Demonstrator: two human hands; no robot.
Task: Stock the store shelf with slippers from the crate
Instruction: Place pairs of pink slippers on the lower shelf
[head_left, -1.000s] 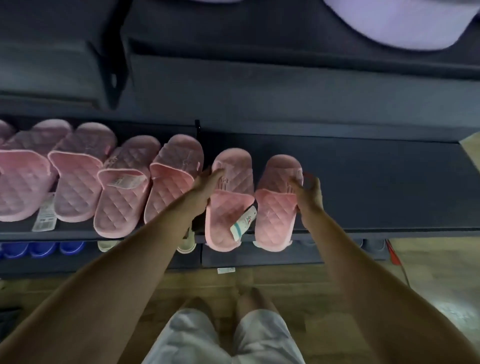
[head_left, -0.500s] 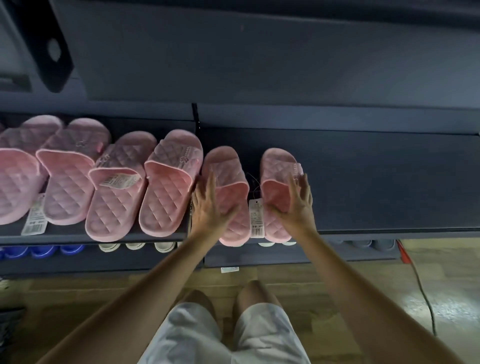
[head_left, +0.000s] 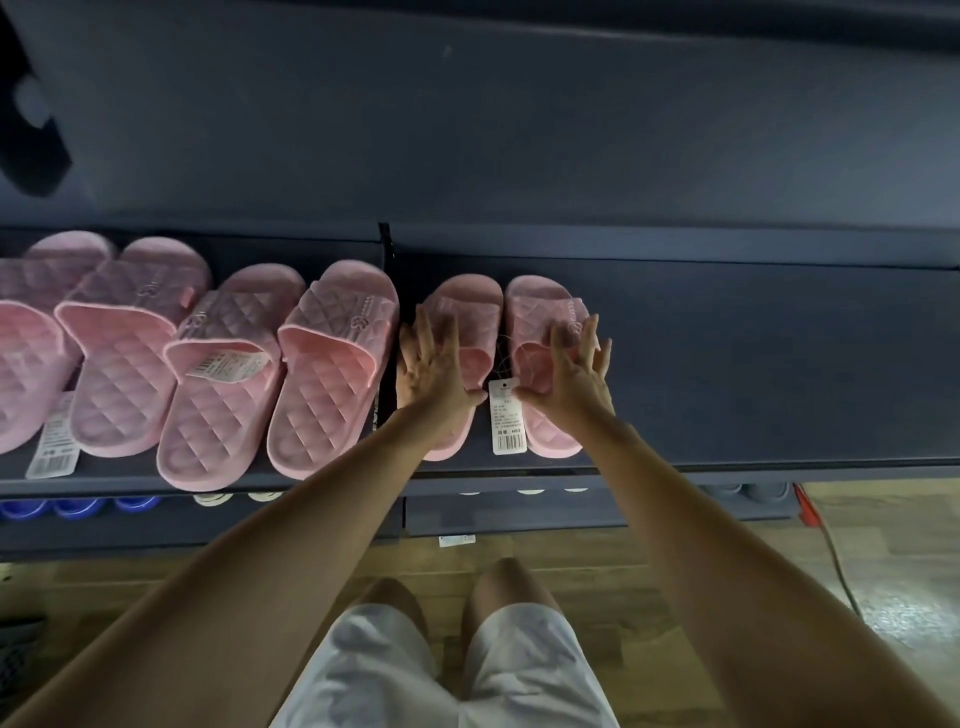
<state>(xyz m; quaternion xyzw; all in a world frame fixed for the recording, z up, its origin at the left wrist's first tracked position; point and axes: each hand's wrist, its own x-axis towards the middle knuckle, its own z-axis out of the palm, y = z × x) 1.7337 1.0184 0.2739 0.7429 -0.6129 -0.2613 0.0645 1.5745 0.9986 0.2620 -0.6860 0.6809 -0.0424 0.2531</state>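
Resting on the shelf (head_left: 779, 364) at mid-frame, the pink pair (head_left: 540, 306) lies under your palms. Your left hand (head_left: 434, 369) and right hand (head_left: 574, 374) press it with straight fingers, clasping nothing. More pink slippers (head_left: 332, 374) fill the left; the right stretch is bare, so stocking looks roughly half done.

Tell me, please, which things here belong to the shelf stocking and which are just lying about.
Job: left hand, right hand, pink pair under them, its hang tag, dark shelf, pink slippers already shelved.
Lying about: blue slippers below, red cable at the right.
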